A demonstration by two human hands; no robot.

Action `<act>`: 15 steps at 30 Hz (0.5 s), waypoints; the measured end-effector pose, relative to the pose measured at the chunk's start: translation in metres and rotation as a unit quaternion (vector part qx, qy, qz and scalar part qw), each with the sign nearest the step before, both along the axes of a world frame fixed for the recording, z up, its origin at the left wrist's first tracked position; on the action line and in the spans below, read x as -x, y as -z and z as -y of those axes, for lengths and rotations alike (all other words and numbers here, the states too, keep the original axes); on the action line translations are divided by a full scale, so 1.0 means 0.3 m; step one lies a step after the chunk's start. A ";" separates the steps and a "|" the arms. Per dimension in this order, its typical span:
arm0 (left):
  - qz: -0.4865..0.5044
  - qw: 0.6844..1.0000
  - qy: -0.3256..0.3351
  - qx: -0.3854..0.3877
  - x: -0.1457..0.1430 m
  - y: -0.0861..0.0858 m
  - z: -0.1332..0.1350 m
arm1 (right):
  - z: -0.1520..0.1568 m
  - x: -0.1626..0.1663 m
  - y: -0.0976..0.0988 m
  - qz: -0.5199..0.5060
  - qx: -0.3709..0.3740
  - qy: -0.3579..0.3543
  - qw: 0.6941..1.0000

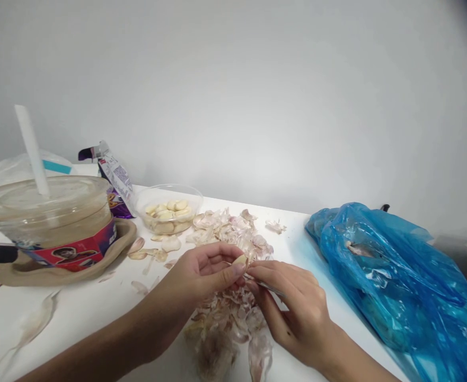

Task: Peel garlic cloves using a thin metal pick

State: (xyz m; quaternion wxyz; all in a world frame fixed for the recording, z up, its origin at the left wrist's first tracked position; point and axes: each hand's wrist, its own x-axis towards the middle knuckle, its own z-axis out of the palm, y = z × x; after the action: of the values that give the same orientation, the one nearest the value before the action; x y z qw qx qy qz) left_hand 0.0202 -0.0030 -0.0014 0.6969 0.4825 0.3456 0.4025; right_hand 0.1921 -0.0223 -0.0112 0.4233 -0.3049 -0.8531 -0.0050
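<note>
My left hand (201,273) pinches a pale garlic clove (240,260) between thumb and fingers, above a heap of papery garlic skins (233,313). Against the clove, my right hand (292,305) is closed around a thin metal blade (267,286), whose tip meets the clove. More skins (233,228) lie spread behind the hands. A clear plastic bowl (169,209) of peeled cloves stands at the back left of the skins. Loose cloves (153,248) lie in front of the bowl.
A plastic cup with a lid and white straw (54,212) stands at the left on a brown holder. A snack packet (116,178) leans behind it. A blue plastic bag (396,281) fills the table's right side. A white wall rises behind.
</note>
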 end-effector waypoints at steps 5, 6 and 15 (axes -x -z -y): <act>-0.013 1.000 0.008 -0.004 0.003 -0.001 0.003 | 0.006 0.000 -0.006 0.007 -0.012 0.007 1.000; -0.016 1.000 0.007 -0.005 0.003 -0.002 0.004 | 0.008 -0.001 -0.008 0.013 -0.015 0.009 1.000; -0.033 0.999 0.007 0.011 -0.005 -0.023 -0.002 | 0.012 0.001 -0.010 0.065 -0.007 -0.007 0.998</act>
State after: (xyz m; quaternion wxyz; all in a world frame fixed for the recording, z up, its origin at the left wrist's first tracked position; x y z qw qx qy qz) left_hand 0.0217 -0.0023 0.0055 0.6933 0.4903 0.3690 0.3779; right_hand 0.1918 -0.0259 -0.0083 0.3689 -0.2950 -0.8810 -0.0285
